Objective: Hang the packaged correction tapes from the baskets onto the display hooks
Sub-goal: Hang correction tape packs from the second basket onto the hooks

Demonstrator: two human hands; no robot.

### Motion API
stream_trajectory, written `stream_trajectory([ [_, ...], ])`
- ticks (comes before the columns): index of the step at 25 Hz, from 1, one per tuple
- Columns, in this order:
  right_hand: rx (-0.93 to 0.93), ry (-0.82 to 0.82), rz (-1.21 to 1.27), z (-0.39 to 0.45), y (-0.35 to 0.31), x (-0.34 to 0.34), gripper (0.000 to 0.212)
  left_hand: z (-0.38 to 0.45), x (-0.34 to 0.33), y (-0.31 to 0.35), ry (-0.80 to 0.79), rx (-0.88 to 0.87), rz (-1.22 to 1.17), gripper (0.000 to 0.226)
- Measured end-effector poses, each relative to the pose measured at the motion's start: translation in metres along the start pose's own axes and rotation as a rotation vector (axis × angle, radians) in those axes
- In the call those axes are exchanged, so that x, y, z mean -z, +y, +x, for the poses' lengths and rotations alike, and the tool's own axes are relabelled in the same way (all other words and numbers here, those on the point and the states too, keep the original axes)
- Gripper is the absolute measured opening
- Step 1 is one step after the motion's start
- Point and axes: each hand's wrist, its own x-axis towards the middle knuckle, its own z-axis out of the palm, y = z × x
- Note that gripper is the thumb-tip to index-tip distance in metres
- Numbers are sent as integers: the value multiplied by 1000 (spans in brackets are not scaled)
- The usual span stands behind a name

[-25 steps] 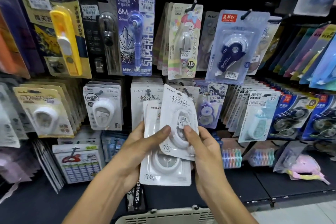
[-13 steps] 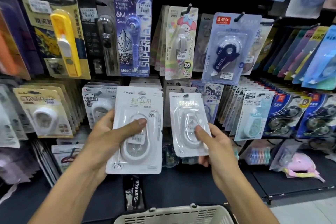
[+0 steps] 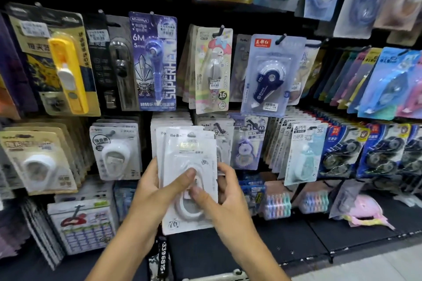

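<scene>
1. Two white correction tape packs (image 3: 189, 180), stacked, are held near the display hooks' middle row.
2. Left hand (image 3: 155, 191): pack edge gripped, thumb across front.
3. Right hand (image 3: 226, 198): right edge pinched, fingers curled.

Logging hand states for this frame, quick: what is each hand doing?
Left hand: grips the white correction tape packs, thumb on the front.
Right hand: also holds the packs, thumb on the front pack.
</scene>
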Motion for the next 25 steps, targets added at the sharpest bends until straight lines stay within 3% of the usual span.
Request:
stream_trajectory([
  [3, 36, 150, 174, 7, -6, 5, 49, 3, 4, -2, 6, 9, -17, 37],
  [8, 72, 268, 71, 7, -5, 22, 43, 4, 4, 0, 184, 12, 9, 35],
  [12, 76, 264, 107, 3, -6, 37, 35, 9, 19, 13, 269, -63, 0, 40],
  [16, 57, 312, -86, 11, -10, 47, 20, 14, 30, 19, 291, -101, -27, 43],
  [20, 18, 325, -131, 24, -10, 39, 12, 16, 33, 12, 310, -86, -18, 44],
  [22, 6, 336, -190, 27, -11, 38, 17, 15, 31, 12, 288, -89, -9, 43],
  [25, -122, 242, -266, 23, -10, 44, 46, 14, 33, 19, 286, -111, 3, 42],
])
